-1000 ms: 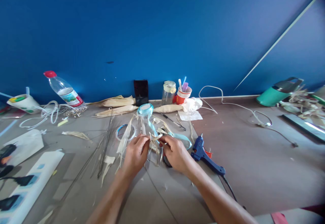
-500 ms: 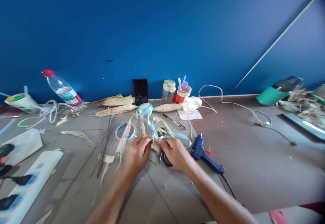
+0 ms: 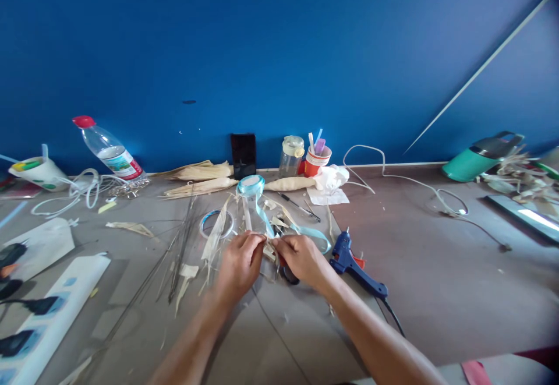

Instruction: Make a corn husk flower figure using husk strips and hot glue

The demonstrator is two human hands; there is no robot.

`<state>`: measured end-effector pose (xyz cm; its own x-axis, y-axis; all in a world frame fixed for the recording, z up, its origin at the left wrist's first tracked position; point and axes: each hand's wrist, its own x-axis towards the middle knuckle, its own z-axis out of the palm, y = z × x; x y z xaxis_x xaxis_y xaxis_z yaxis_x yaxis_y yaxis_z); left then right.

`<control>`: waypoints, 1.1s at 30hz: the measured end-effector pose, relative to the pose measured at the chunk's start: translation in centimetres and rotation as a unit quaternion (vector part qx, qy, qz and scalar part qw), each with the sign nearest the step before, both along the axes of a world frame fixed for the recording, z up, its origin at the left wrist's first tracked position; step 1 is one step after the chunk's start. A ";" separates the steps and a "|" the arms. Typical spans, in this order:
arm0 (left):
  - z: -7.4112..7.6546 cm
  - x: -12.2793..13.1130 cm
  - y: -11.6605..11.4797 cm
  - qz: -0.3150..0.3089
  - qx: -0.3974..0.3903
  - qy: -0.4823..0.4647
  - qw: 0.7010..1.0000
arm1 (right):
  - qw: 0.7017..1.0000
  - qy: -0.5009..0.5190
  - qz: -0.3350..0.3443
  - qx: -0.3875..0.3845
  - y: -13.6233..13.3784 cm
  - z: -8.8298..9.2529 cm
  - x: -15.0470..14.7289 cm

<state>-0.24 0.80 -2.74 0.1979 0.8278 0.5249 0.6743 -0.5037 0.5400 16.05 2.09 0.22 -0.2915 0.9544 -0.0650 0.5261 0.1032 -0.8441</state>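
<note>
Filling the whole top half of the frame is the blue wall (image 3: 279, 53), and below it the grey-brown surface (image 3: 437, 268) runs edge to edge, littered with scraps. Up from the bottom centre come both forearms, meeting in the middle. The left hand (image 3: 239, 262) has its fingers pinched together on the husk strips (image 3: 269, 251), and the right hand (image 3: 303, 257) is pinched shut on the same pale strips from the other side. The fingertips nearly touch, and the strips sit low over the surface at frame centre.

At lower left, a white power strip (image 3: 56, 309) lies at an angle with dark plugs in it. Far right, a green jug (image 3: 478, 158) is tipped on its side near the wall. Upper left, a clear bottle (image 3: 107, 149) with a red cap leans back. A blue glue gun (image 3: 353, 265) rests just right of the right hand, nozzle pointing up-frame.

Whole husks (image 3: 201, 187) lie along the wall's foot, left of centre. A bundle of thin wires (image 3: 181, 245) fans out just left of the left hand. Against the wall stand a dark phone (image 3: 243, 155), then a jar (image 3: 291, 155), then an orange cup (image 3: 317, 163), with crumpled tissue (image 3: 332, 181) beside it.

A pale blue ribbon spool (image 3: 250, 185) sits just above the hands, its ribbon trailing down toward them. A tape ring (image 3: 216, 225) lies flat up-left of the left hand.
</note>
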 end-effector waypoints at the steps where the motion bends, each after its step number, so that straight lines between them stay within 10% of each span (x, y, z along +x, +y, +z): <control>1: 0.0 0.0 0.0 -0.002 -0.008 -0.010 1.000 | 1.000 0.013 0.001 -0.006 0.0 -0.1 0.1; 15: 1.1 0.4 -0.2 -0.086 -0.141 -0.163 0.973 | 0.910 0.258 0.044 -0.321 0.5 0.9 1.3; 33: 0.9 -0.6 0.2 -0.054 -0.056 -0.158 0.984 | 0.838 0.380 0.028 -0.389 0.4 1.3 2.7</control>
<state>-0.80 0.96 -1.79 0.1288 0.8668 0.4818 0.4094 -0.4890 0.7702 18.79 2.48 1.50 -0.5737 0.6924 -0.4376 -0.1822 -0.6287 -0.7560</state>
